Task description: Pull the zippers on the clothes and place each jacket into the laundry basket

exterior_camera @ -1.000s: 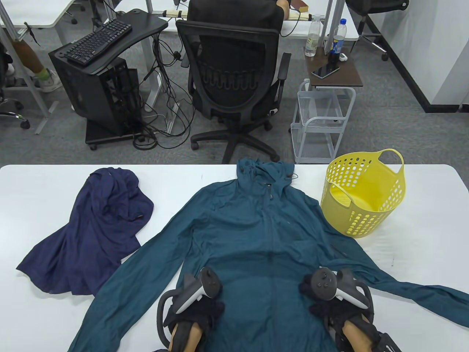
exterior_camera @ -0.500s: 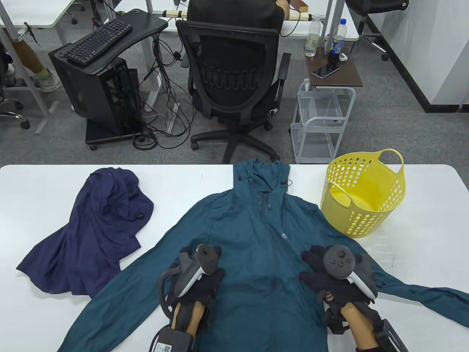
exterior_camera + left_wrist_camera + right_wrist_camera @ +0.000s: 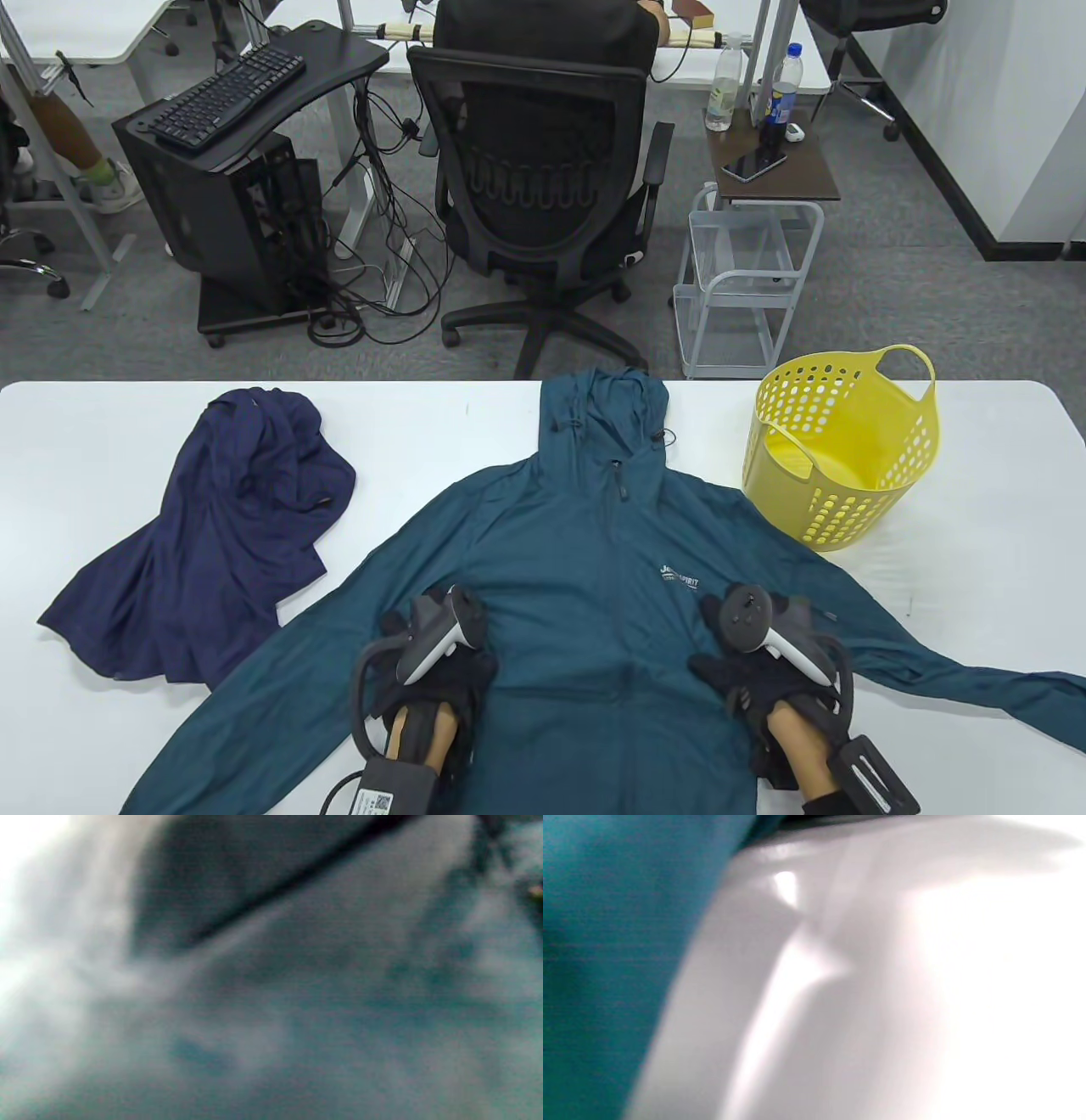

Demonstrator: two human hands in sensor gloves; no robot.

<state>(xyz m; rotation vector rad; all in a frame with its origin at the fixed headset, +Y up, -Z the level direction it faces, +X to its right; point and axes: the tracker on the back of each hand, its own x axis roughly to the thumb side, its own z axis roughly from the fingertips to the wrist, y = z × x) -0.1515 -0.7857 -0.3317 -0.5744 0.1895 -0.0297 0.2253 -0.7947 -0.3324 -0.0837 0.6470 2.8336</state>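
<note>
Teal jacket (image 3: 594, 586) spread flat mid-table, zipped. Left hand (image 3: 441, 658) and right hand (image 3: 764, 658) rest on its front; grip can't be told, fingers hidden. Yellow laundry basket (image 3: 840, 458) far right; navy jacket (image 3: 221, 535) left.

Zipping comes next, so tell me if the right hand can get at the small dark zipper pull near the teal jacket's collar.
Probably yes: the right hand rests on the teal jacket, and only flat fabric lies between it and the zipper pull.

On the table (image 3: 102, 764), one jacket (image 3: 585, 552) lies between another jacket (image 3: 221, 543) and the basket (image 3: 840, 458).
</note>
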